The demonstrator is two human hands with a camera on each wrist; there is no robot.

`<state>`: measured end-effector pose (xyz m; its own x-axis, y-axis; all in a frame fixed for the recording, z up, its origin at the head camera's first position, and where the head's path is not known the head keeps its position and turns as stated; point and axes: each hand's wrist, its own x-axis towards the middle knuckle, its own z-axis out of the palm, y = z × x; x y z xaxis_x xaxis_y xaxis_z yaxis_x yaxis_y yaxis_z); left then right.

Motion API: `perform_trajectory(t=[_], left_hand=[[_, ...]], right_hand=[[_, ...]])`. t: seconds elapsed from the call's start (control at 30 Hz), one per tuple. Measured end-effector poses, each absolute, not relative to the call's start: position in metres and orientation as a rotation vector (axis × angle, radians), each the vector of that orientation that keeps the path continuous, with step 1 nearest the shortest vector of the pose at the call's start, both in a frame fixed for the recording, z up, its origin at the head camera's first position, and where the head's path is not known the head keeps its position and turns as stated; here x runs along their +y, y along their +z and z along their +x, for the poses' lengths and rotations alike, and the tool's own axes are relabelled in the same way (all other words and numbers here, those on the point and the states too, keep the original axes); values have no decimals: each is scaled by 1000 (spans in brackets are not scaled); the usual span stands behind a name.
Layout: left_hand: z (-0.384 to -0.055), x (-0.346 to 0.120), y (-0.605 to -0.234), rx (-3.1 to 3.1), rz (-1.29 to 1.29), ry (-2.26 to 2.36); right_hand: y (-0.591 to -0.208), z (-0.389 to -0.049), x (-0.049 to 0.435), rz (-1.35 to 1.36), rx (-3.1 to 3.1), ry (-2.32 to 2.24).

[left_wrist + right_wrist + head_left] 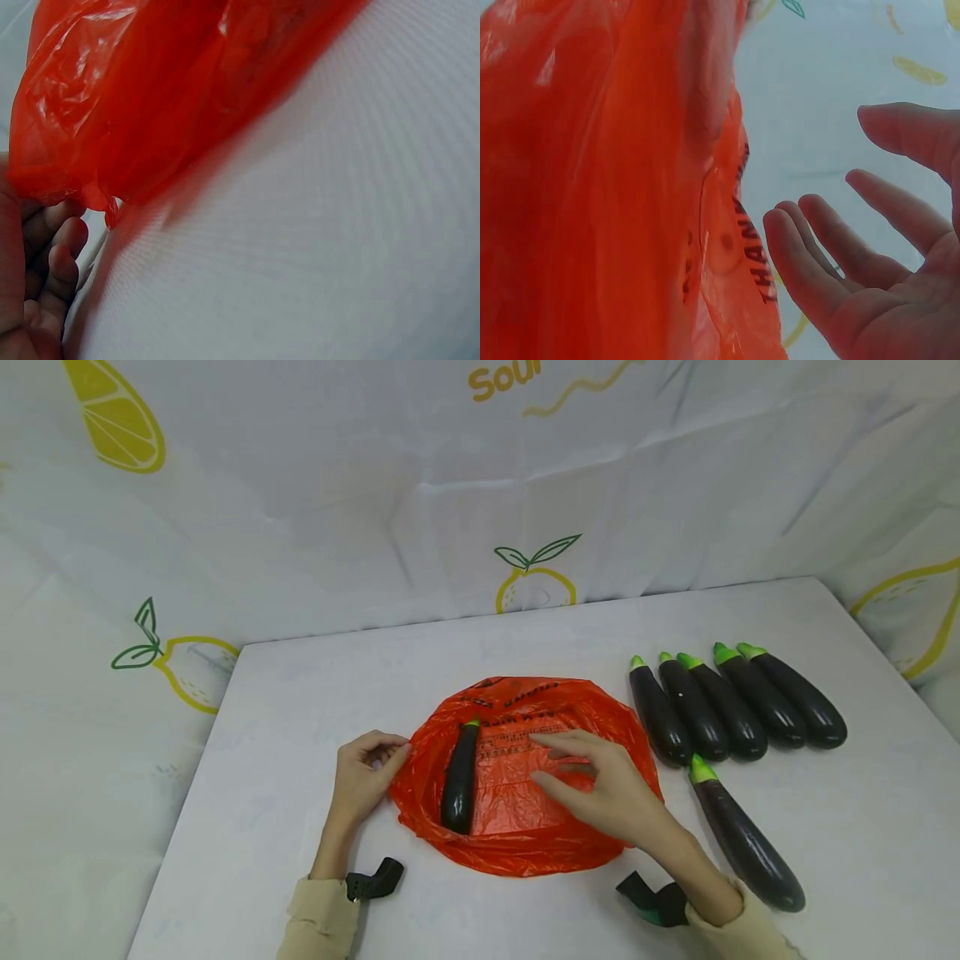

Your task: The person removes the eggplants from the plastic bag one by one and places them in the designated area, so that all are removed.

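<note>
A red plastic bag (525, 852) lies spread with its mouth upward on the white table, dark print showing inside. Within it, toward the left, rests an eggplant (460, 777) with a green stem end. My left hand (367, 772) pinches the bag's left rim between thumb and fingers; the left wrist view shows the red plastic (172, 97) at the fingertips. Above the right part of the bag hovers my right hand (607, 781), fingers spread and holding nothing. In the right wrist view its fingers (862, 259) are apart from the bag wall (592, 187).
Several eggplants (693, 710) lie in a row to the right of the bag. One more eggplant (750, 839) lies slanted nearer the front, close to my right forearm. Behind the table (300, 693) hangs a white cloth (315, 527) with lemon drawings.
</note>
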<state>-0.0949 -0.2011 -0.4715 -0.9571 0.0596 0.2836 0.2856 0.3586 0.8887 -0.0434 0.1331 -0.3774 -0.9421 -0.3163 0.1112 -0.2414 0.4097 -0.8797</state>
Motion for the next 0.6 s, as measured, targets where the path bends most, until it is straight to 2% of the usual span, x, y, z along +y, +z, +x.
perform_trajectory(t=[0.6], left_hand=[[-95,-199,-471,-2435,-286,-1607]], right_hand=[[-401,-49,77,-484,2357,-1630]])
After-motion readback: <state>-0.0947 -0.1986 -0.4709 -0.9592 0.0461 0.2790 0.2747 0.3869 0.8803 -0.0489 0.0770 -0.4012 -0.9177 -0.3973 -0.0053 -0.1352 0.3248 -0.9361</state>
